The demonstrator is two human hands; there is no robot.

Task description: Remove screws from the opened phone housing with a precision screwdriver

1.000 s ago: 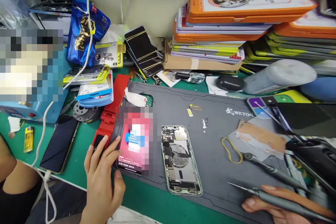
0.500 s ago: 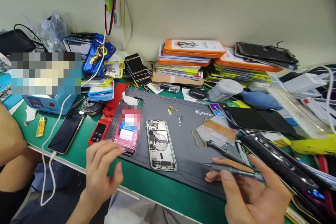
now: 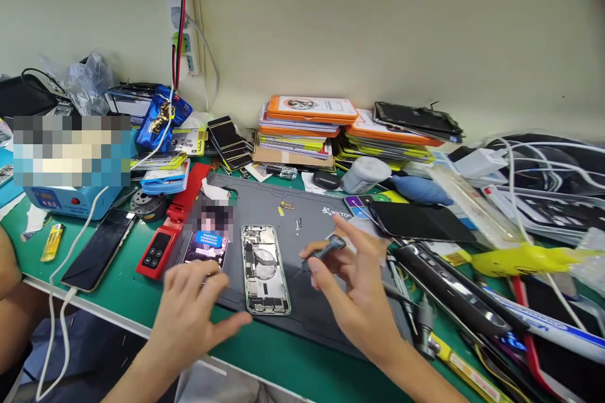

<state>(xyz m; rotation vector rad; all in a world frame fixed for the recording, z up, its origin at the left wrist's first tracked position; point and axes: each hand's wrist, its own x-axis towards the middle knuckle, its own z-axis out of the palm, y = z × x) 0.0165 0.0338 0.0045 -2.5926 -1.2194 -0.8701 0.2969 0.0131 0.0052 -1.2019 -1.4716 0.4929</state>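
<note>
My right hand (image 3: 352, 283) grips a slim grey screwdriver (image 3: 324, 252), its thin tip pointing down and left. It hovers over the dark work mat (image 3: 302, 321), just right of an opened phone (image 3: 280, 277). That phone lies flat, its inner boards and a round coil showing. On its left side, my left hand (image 3: 191, 308) has fingers curved and thumb stretched out toward the opened phone's lower edge, holding nothing. Its fingertips are at the lower end of a lit phone (image 3: 201, 253); whether they touch the screen I cannot tell.
A red hinged device (image 3: 155, 255) and a dark phone on a cable (image 3: 99, 252) lie left. Small metal parts (image 3: 297, 225) dot the mat. Orange boxes (image 3: 312, 116) are stacked behind. A black handheld tool (image 3: 454, 286) and yellow packet (image 3: 520, 261) crowd the right. Another person's arm (image 3: 9, 302) shows left.
My right hand has moved left toward the opened phone, and the screwdriver now tilts downward. My left thumb has stretched outward. The lit screen's picture has changed, and the view has shifted.
</note>
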